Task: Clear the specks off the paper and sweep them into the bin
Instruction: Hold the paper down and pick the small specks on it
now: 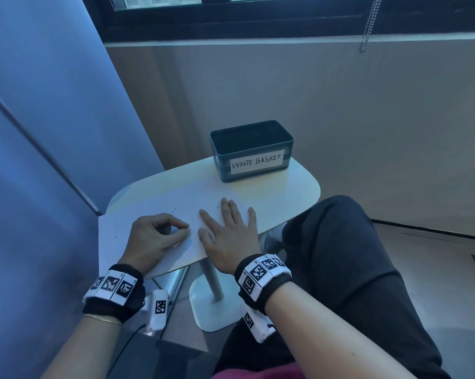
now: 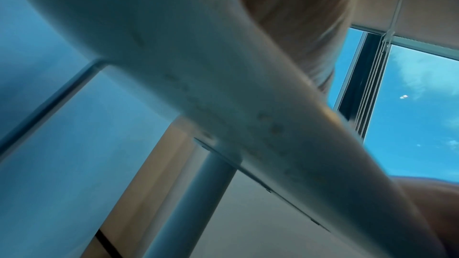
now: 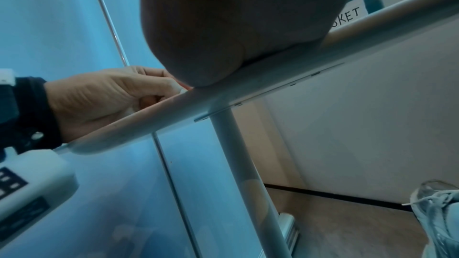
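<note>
With our right hand [image 1: 230, 233] flat and open on the paper [image 1: 148, 214] and our left hand [image 1: 154, 239] curled, seemingly pinching something small, we judge the task barely begun: specks [image 1: 188, 196] remain scattered, the bin [image 1: 251, 150] at 1 o'clock.

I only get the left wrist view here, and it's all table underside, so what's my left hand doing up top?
Observer: The left hand rests on the paper with its fingers curled and thumb meeting forefinger. I cannot tell whether it pinches anything.
Operator: And the right hand?
Observer: The right hand lies flat on the paper, fingers spread.
Operator: Any specks?
Observer: Dark specks lie scattered on the paper, short of the waste basket.
</note>
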